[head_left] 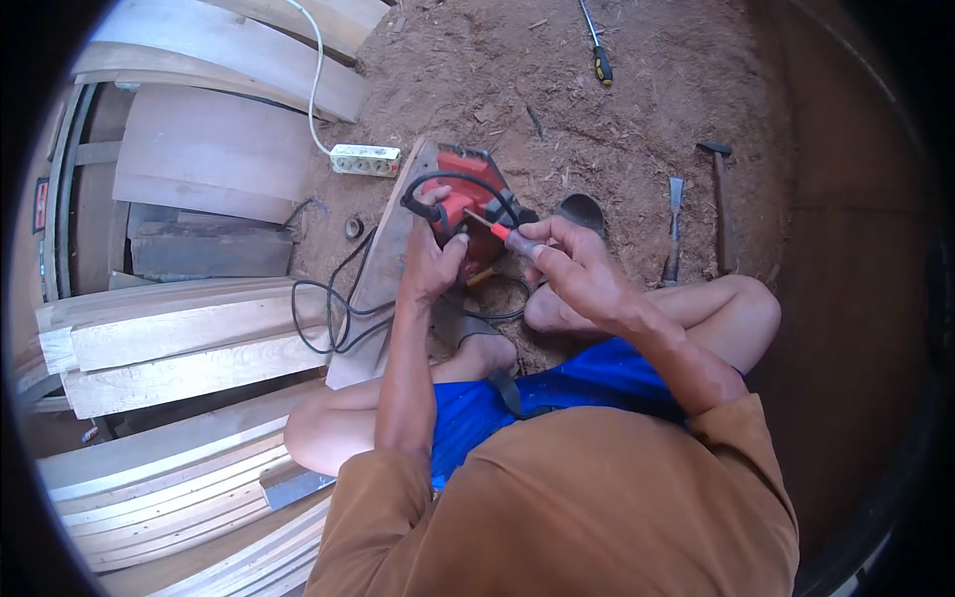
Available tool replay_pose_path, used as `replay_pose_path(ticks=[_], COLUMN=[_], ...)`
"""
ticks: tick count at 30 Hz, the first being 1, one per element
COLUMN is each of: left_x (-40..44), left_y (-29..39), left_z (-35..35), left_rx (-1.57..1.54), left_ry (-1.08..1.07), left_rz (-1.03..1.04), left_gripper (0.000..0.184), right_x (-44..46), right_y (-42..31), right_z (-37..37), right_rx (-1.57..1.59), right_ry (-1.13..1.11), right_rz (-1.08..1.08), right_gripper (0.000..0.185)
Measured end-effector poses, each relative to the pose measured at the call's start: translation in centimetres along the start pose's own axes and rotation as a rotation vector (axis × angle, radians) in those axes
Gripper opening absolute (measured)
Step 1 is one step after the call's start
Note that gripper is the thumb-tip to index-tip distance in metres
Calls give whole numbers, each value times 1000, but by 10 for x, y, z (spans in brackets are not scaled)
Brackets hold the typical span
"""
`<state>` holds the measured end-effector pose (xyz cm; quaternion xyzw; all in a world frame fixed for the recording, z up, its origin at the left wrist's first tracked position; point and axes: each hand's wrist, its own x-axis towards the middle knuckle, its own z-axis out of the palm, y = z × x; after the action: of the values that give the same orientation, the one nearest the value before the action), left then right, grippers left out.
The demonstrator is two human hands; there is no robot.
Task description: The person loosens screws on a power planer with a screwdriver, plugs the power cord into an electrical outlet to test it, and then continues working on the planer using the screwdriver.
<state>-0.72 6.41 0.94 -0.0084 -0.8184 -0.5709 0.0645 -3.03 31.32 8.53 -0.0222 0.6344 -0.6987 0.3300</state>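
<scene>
A red corded power tool (464,169), which looks like an electric planer, rests on a wooden board (386,239) in front of my crossed legs. My left hand (436,261) is closed around its handle, near where the black cord (333,343) comes out. In my right hand (582,267) is a screwdriver (515,242) with a red and dark, see-through handle. Its shaft points left, and the tip meets the side of the red housing. Whether the tip sits in a screw is too small to tell. A dark round bowl-like piece (581,211) lies just beyond my right hand.
A white power strip (365,159) lies beyond the board. Stacked planks (199,343) fill the left side. On the shaving-covered ground (657,109) lie a chisel (674,224), a hammer (721,204) and a yellow-black screwdriver (601,62).
</scene>
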Motion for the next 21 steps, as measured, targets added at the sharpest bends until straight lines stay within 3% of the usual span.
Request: replay_pose_path(ticks=[4, 10, 16, 21], left_x=[-10, -10, -11, -12], left_y=[-7, -28, -28, -26], left_z=[5, -14, -9, -8], left_rx=[-298, -235, -227, -240], left_ry=[27, -73, -28, -14], left_rz=[-312, -235, -213, -216], left_gripper=[80, 73, 69, 69], right_x=[-8, -26, -16, -12], right_y=[4, 26, 25, 25], right_z=[-7, -2, 20, 22], right_rx=[-385, -593, -606, -672], right_ry=[6, 33, 21, 26], right_rz=[-285, -285, -449, -441], right_gripper=[35, 41, 43, 42])
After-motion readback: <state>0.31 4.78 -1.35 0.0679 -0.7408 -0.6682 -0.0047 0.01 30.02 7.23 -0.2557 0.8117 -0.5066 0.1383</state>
